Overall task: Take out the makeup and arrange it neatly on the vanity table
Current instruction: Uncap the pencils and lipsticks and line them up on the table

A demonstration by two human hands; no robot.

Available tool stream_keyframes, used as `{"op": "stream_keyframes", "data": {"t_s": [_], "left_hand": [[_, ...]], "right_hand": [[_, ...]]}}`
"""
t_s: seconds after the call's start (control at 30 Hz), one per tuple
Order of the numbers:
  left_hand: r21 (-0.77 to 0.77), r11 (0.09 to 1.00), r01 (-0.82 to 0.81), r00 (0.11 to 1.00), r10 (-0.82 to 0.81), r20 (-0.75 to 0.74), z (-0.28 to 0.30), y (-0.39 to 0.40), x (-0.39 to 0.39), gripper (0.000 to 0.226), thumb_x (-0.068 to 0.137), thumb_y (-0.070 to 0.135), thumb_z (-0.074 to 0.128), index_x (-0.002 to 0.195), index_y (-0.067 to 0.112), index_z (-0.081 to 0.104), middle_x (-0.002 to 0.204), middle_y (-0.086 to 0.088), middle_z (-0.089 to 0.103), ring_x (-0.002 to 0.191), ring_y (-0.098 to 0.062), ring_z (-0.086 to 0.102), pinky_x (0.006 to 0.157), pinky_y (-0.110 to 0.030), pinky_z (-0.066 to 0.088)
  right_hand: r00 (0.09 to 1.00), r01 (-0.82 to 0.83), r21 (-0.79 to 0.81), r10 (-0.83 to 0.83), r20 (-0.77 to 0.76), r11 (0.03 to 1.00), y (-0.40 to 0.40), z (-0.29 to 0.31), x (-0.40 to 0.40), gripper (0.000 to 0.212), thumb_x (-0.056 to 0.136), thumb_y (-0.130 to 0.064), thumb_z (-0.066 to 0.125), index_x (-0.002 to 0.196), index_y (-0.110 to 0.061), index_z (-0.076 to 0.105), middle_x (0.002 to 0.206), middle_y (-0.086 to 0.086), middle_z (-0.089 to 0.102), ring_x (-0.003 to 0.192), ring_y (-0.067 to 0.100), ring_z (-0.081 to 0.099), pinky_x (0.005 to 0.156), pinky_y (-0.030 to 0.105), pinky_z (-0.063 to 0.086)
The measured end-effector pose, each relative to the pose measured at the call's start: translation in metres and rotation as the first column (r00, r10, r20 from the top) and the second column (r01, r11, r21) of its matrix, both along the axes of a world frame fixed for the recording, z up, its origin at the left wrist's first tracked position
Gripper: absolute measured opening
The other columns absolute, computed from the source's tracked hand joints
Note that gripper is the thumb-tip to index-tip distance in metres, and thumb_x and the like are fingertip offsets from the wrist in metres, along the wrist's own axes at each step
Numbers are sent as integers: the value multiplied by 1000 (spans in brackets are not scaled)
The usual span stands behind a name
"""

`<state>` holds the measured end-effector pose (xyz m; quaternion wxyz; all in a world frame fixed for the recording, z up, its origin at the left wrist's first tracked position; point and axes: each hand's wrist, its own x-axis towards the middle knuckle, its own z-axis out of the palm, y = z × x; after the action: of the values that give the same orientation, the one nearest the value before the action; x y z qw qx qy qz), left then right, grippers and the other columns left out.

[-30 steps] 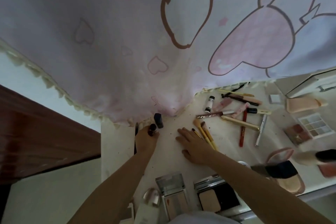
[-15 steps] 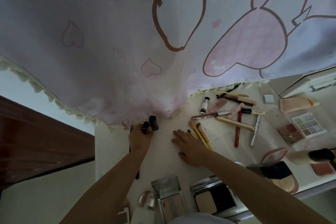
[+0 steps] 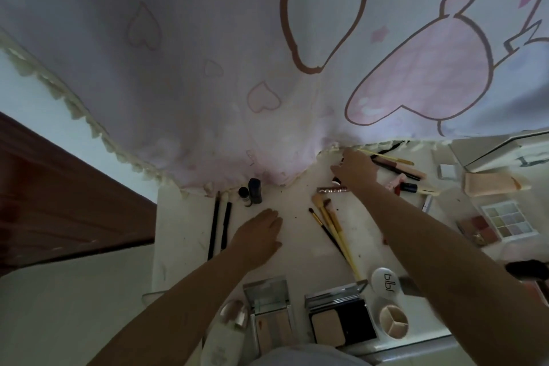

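Left hand (image 3: 258, 236) lies flat on the table (image 3: 178, 223), palm down, fingers straight and relaxed, holding nothing. Just past its fingertips, near the curtain (image 3: 208, 68) hem, stand two dark bottles (image 3: 251, 191), upright, touching each other, apart from the fingers. Left of the hand lie two black pencils (image 3: 219, 224), side by side, long axes running from near edge toward the curtain.

Right hand (image 3: 356, 171) reaches over the pile of tubes and sticks (image 3: 407, 175) at the back, fingers curled down onto it; what it grips, if anything, is hidden under the hand, can't tell. A glitter tube (image 3: 328, 189) lies just below the wrist, long axis left-right.

Between the hands: three brushes (image 3: 331, 224), bristles toward the curtain, handles slanting back to the near right.

Near edge: open compacts (image 3: 338, 318), round pot (image 3: 393, 321), white lid (image 3: 386, 282). Far right: palette (image 3: 508, 218).
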<state>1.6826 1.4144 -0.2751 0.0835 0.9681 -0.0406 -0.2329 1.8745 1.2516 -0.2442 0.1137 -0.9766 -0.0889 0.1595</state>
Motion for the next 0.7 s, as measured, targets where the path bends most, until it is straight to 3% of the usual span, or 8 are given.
{"op": "stream_keyframes", "data": {"t_s": [0.07, 0.2, 0.27, 0.4, 0.5, 0.63, 0.7], "left_hand": [[44, 997, 68, 997, -66, -42, -4, 4, 1, 66, 98, 38, 30, 146, 7, -3, 155, -11, -10, 144, -21, -6, 116, -30, -2], [69, 993, 99, 989, -90, -116, -16, 10, -2, 70, 98, 43, 24, 143, 8, -16, 152, -9, -24, 141, -21, -19, 113, -29, -12], [66, 992, 109, 988, -101, -114, -22, 12, -3, 70, 98, 44, 23, 143, 9, -18, 150, -7, -28, 141, -22, -21, 111, -29, -15], [39, 994, 102, 992, -98, -79, -31, 15, -4, 68, 98, 45, 20, 141, 11, -20, 143, -1, -33, 141, -23, -21, 107, -28, -20], [29, 995, 99, 994, -97, -51, -35, 16, -6, 68, 98, 45, 20, 141, 11, -20, 140, -1, -35, 141, -23, -21, 106, -29, -21], [44, 993, 111, 994, -110, -22, -33, 15, -6, 67, 97, 46, 18, 141, 12, -19, 144, -2, -32, 142, -23, -19, 108, -29, -20], [44, 994, 100, 994, -98, -50, -28, 14, -5, 68, 97, 46, 20, 143, 10, -17, 151, -8, -25, 142, -22, -18, 111, -29, -16]], "right_hand": [[997, 24, -52, -27, -66, 998, 3, -1, 4, 44, 87, -25, 53, 128, -13, 42, 114, 12, 59, 109, 30, 54, 93, 44, 43], [990, 93, -49, -97, -104, 994, 11, -4, 11, 38, 83, -16, 53, 120, -11, 49, 111, 11, 60, 107, 29, 54, 91, 42, 43], [989, 103, 23, -100, -110, 994, 11, -4, 13, 40, 82, -14, 53, 121, -12, 48, 110, 10, 60, 106, 29, 55, 90, 41, 43], [989, 95, 311, -55, -134, 946, 8, 2, 13, 45, 82, -17, 56, 125, -14, 47, 109, 11, 61, 100, 29, 57, 83, 33, 45], [984, 133, 401, -72, -166, 906, 5, 11, 7, 42, 80, -16, 58, 122, -16, 51, 98, 8, 61, 91, 24, 58, 85, 36, 47], [936, 283, 637, -61, -348, 717, -7, 29, -18, 17, 80, -4, 64, 93, -10, 54, 74, 4, 60, 52, 3, 61, 52, 14, 49], [902, 345, 712, -6, -432, 611, -14, 39, -35, 20, 80, 4, 63, 80, -10, 50, 75, 8, 60, 48, 1, 62, 51, 13, 52]]}}
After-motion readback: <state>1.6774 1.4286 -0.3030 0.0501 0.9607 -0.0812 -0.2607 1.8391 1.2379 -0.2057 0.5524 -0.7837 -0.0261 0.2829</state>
